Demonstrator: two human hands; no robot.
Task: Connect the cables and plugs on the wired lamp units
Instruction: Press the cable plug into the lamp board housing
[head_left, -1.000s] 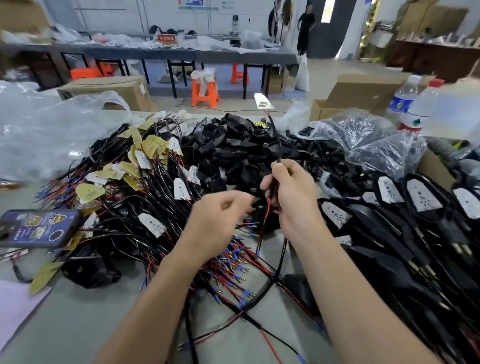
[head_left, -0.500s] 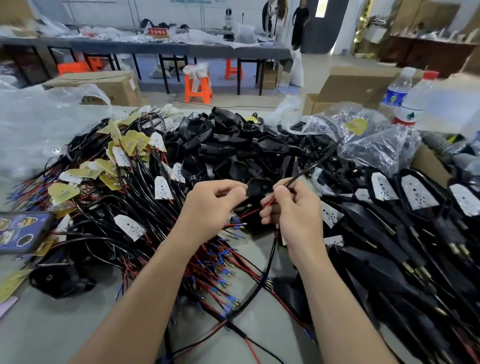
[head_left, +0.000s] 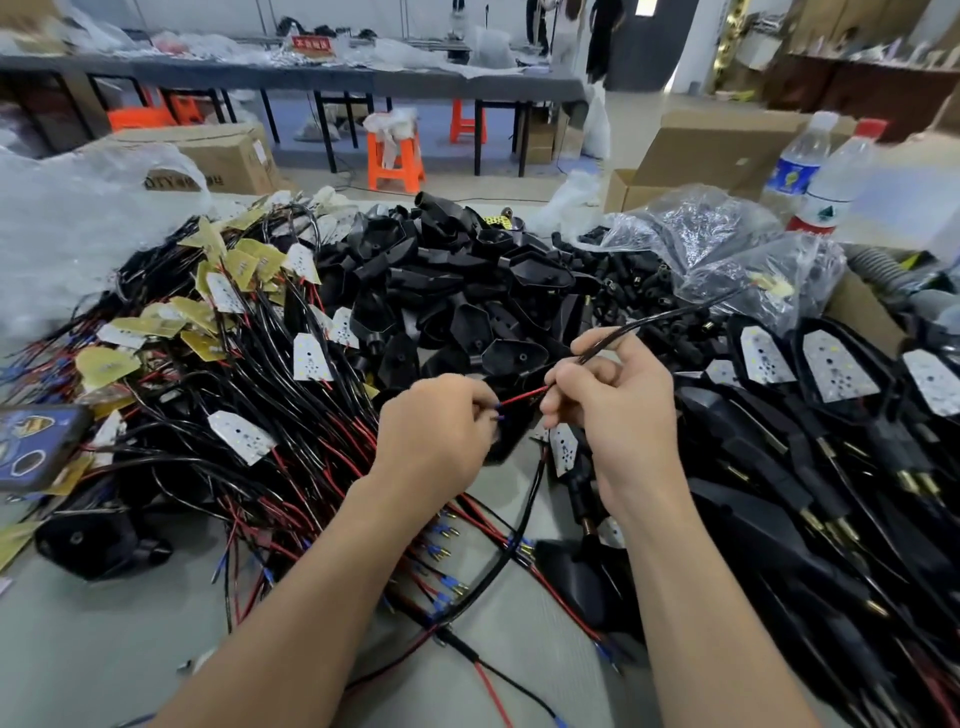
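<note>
My left hand (head_left: 434, 431) pinches the blue-tipped end of a thin red wire (head_left: 522, 397) that spans the gap to my right hand (head_left: 613, 410). My right hand grips a black sheathed cable (head_left: 654, 322) that slants up and to the right, ending in a small LED board (head_left: 774, 285). Both hands hover above the middle of the table, amid a tangle of black and red wired lamp boards (head_left: 241, 436). What the fingers hide of the connector I cannot see.
A heap of black lamp housings (head_left: 467, 291) lies behind my hands. Assembled black lamp units (head_left: 831, 441) with white LED boards fill the right side. Loose blue-tipped plugs (head_left: 447, 551) lie below. A phone (head_left: 36, 447) sits far left; two water bottles (head_left: 826, 171) stand back right.
The cable in my right hand has swung down from upright to slanting right. My left hand has come up to the red wire's end and taken hold of it.
</note>
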